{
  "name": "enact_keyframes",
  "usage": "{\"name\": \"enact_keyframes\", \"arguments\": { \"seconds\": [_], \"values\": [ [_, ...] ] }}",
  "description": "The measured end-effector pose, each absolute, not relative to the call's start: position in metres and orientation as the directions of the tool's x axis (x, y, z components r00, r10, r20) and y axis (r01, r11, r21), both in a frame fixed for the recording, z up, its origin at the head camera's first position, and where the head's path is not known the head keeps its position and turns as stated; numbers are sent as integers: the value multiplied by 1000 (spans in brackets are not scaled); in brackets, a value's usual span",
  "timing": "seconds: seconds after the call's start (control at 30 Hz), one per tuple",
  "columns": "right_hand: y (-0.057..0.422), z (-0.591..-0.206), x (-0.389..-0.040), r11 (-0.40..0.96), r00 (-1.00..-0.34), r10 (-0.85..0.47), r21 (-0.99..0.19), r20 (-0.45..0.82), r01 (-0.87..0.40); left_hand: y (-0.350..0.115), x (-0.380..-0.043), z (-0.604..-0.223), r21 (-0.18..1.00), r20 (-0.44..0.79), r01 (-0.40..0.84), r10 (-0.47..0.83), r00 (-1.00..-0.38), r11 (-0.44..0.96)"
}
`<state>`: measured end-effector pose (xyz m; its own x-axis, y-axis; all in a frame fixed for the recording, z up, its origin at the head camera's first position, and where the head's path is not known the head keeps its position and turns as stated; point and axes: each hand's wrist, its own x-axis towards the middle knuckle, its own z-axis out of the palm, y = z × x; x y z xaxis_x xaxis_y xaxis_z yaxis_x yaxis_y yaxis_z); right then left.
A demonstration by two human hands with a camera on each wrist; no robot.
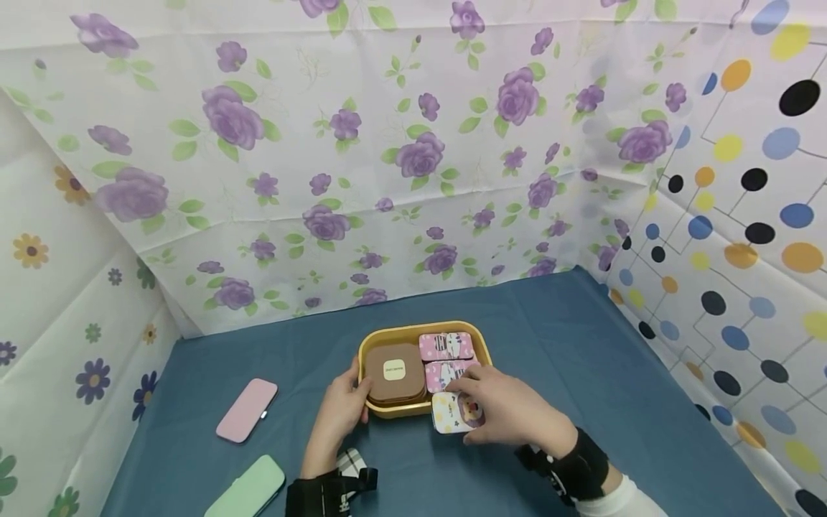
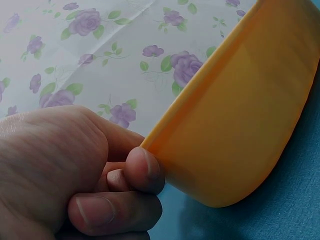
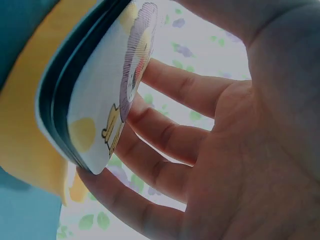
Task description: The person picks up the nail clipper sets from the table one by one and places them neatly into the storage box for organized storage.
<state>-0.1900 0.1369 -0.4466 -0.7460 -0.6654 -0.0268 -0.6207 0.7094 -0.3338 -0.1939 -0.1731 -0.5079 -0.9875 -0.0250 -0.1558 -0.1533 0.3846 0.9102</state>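
A yellow tray (image 1: 402, 411) (image 2: 235, 120) stands on the blue cloth. My left hand (image 1: 339, 408) (image 2: 65, 175) pinches its left rim between thumb and fingers. In the tray's left part lies a brown rounded-square case (image 1: 393, 389) with a cream label. Two pink patterned tins (image 1: 446, 346) lie in the right part, one behind the other. My right hand (image 1: 513, 408) (image 3: 235, 145) holds a small white tin (image 1: 447, 413) (image 3: 92, 107) with a lion picture by its edges. This tin is over the tray's front right rim, tilted in the right wrist view.
Left of the tray lie a pink case (image 1: 247, 411) and, closer to me, a mint green case (image 1: 248, 488). A checked item (image 1: 351, 463) is partly hidden by my left wrist. Flowered sheets (image 1: 362, 158) and a dotted sheet (image 1: 730, 287) enclose the table.
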Motion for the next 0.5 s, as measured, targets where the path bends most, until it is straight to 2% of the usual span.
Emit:
{"name": "enact_keyframes", "arguments": {
  "seconds": [0.2, 0.5],
  "values": [
    [143, -443, -205, 723, -767, -642, -348, -17, -597, -172, -194, -509, 911, -158, -154, -21, -987, 382],
    [143, -439, -228, 704, -762, -647, -400, -24, -586, -173, -195, -510, 910, -156, -156, -30, -987, 384]
  ]
}}
